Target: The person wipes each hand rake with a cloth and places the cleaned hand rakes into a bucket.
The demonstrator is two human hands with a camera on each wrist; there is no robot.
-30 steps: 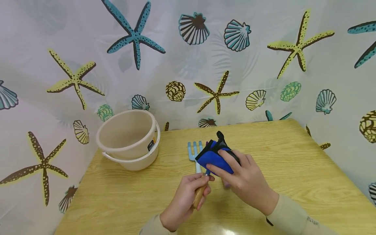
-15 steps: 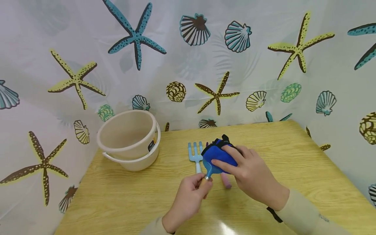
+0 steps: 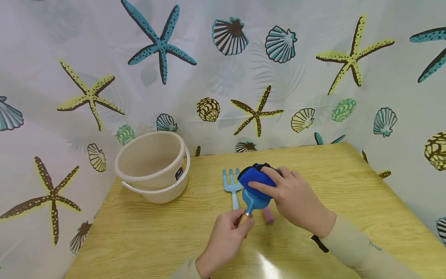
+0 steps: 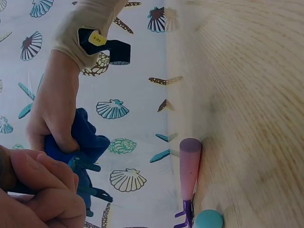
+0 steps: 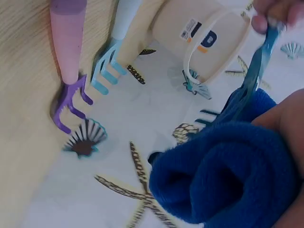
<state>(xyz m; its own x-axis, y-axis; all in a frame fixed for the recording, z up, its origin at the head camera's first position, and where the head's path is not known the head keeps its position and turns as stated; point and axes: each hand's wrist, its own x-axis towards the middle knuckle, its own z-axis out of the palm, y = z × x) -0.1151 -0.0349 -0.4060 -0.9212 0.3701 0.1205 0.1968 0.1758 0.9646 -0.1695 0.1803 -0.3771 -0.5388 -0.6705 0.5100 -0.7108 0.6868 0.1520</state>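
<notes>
My left hand (image 3: 226,236) grips the wooden handle of a blue hand rake (image 3: 256,200), its head pointing away from me. Over the upper part of that head lies a folded blue cloth with black edging (image 3: 254,176), held by my right hand (image 3: 299,197) with fingers bent over it. The lower, fan-shaped part of the head shows below the cloth in the head view. Several dark teal tines (image 4: 97,192) stick out past the cloth in the left wrist view. In the right wrist view, the bunched cloth (image 5: 218,166) hides much of the rake.
A light blue garden fork (image 3: 231,188) lies on the wooden table (image 3: 156,232) behind my hands. Beside it is a purple fork with a pink handle (image 3: 268,215), partly hidden. A cream bucket (image 3: 163,195) with a white handle stands at the back left, before a seashell-patterned curtain (image 3: 195,77).
The cloth and right hand have shifted on the rake head, uncovering its lower blue part. The rake has turned in my left hand, which now covers more of the wooden handle.
</notes>
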